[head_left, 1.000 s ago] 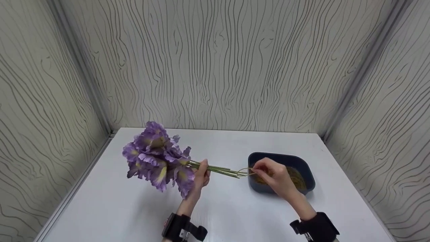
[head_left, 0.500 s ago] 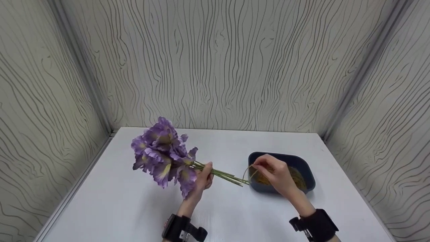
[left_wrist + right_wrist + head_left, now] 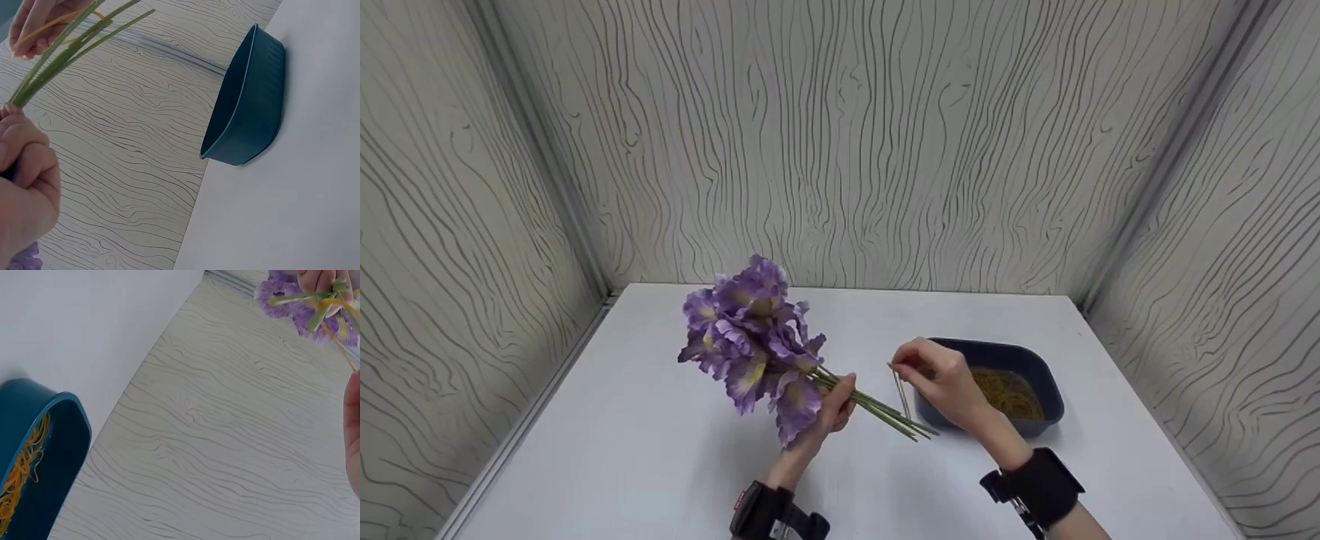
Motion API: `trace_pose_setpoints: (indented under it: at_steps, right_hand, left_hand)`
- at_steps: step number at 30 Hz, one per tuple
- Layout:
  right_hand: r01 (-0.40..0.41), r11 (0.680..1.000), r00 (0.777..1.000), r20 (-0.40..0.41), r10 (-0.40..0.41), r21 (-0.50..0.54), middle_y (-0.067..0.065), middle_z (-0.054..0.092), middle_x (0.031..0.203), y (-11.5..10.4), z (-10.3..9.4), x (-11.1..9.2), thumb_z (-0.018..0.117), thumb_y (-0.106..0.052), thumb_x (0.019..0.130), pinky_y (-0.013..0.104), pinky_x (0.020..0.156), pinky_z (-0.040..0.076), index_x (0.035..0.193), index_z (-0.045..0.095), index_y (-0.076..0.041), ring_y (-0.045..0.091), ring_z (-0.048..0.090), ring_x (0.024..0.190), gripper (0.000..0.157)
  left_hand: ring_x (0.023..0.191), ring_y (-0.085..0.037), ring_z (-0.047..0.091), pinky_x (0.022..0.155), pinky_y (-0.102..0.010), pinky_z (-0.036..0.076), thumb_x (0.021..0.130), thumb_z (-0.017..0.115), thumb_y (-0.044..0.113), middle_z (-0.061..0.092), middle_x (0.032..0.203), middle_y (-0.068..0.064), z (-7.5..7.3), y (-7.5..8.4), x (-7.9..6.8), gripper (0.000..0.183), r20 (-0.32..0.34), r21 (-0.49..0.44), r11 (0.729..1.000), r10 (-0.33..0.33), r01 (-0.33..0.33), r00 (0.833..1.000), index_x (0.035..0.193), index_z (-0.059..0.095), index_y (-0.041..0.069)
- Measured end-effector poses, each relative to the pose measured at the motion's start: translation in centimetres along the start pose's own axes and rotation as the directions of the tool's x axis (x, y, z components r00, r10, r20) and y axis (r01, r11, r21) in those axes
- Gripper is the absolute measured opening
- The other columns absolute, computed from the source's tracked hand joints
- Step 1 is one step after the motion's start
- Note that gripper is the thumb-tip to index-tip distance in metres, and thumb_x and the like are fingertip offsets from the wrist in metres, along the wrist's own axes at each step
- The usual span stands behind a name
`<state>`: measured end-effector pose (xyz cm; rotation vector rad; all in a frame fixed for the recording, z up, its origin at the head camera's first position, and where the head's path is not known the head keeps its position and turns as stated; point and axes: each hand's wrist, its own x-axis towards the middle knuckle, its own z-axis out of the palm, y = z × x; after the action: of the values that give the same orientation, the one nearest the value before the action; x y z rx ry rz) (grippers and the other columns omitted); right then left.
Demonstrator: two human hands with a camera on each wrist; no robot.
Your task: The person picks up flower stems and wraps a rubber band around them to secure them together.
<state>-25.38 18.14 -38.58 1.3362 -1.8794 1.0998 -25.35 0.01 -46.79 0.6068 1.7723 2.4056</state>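
My left hand (image 3: 835, 406) grips a bunch of purple irises (image 3: 754, 341) by their green stems (image 3: 891, 417). The flower heads point to the back left, and the stem ends slope down to the right. Thumb and fingertips of my right hand (image 3: 952, 381) pinch a thin yellow rubber band (image 3: 900, 391). The band's other end loops about the stems near their cut ends, stretched between hand and stems. In the right wrist view the rubber band (image 3: 340, 346) runs taut from the stem ends to my right fingertips.
A dark blue plastic tub (image 3: 1039, 427) stands on the white table (image 3: 622, 450), just behind and right of my right hand. Tangled yellow rubber bands (image 3: 22, 472) lie inside it. Wood-patterned panels (image 3: 847, 150) enclose the back and sides.
The bouquet has moved right, its stem ends tipping further toward me. My right hand has shifted left, off the tub, and the rubber band now hangs down from its fingertips to the stems.
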Motion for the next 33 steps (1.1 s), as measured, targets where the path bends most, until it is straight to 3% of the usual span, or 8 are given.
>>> trace_pose_setpoints:
  at_steps: [7,13,22,26,33]
  right_hand:
    - [0.002,1.000,0.999,0.040,-0.002,0.009,0.006,0.058,0.077,1.8,1.8,-0.7,0.068,0.018,0.068,0.021,0.054,0.048,0.087,0.058,-0.001,0.015,0.057,0.065,0.028]
    - [-0.006,1.000,0.999,0.047,0.005,0.019,0.009,0.058,0.078,0.9,2.2,0.2,0.066,0.013,0.074,0.023,0.055,0.049,0.087,0.058,0.000,0.016,0.058,0.065,0.020]
    - [-0.021,0.995,1.000,-0.003,0.021,0.099,0.012,0.058,0.075,-1.8,1.1,2.5,0.061,0.020,0.073,0.027,0.053,0.049,0.085,0.056,0.005,0.022,0.059,0.061,0.021]
    - [-0.033,0.993,0.999,-0.033,0.037,0.115,0.013,0.058,0.074,-1.5,1.0,2.3,0.061,0.024,0.070,0.026,0.051,0.049,0.083,0.056,0.006,0.023,0.059,0.059,0.023]
    - [-0.129,0.977,0.984,-0.096,0.147,0.170,0.015,0.058,0.073,0.1,-0.2,1.4,0.059,0.024,0.073,0.028,0.052,0.049,0.086,0.059,0.008,0.023,0.057,0.057,0.020]
  left_hand:
    - [0.030,0.002,0.025,0.031,-0.015,0.018,0.094,0.033,0.009,0.030,0.038,0.006,0.7,0.1,0.1,0.045,-0.001,0.047,0.999,-0.001,0.001,1.000,0.058,0.030,-0.019]
    - [0.031,-0.004,0.026,0.032,-0.019,0.019,0.095,0.040,0.018,0.031,0.039,0.000,1.1,1.1,-0.6,0.051,0.021,0.178,0.984,-0.010,0.006,1.000,0.057,0.038,-0.016]
    - [0.032,-0.005,0.027,0.032,-0.019,0.020,0.094,0.044,0.016,0.034,0.042,-0.002,1.5,1.1,-0.9,0.048,0.006,0.153,0.987,-0.046,0.044,0.999,0.058,0.041,-0.017]
    - [0.032,-0.004,0.027,0.032,-0.018,0.021,0.093,0.044,0.015,0.035,0.042,-0.002,1.7,1.2,-1.1,0.047,0.003,0.150,0.987,-0.055,0.054,0.999,0.059,0.040,-0.017]
    - [0.030,-0.002,0.024,0.030,-0.018,0.018,0.094,0.038,0.013,0.030,0.039,0.000,1.5,1.8,-1.1,0.049,0.086,0.094,0.995,-0.036,0.027,0.996,0.058,0.035,-0.019]
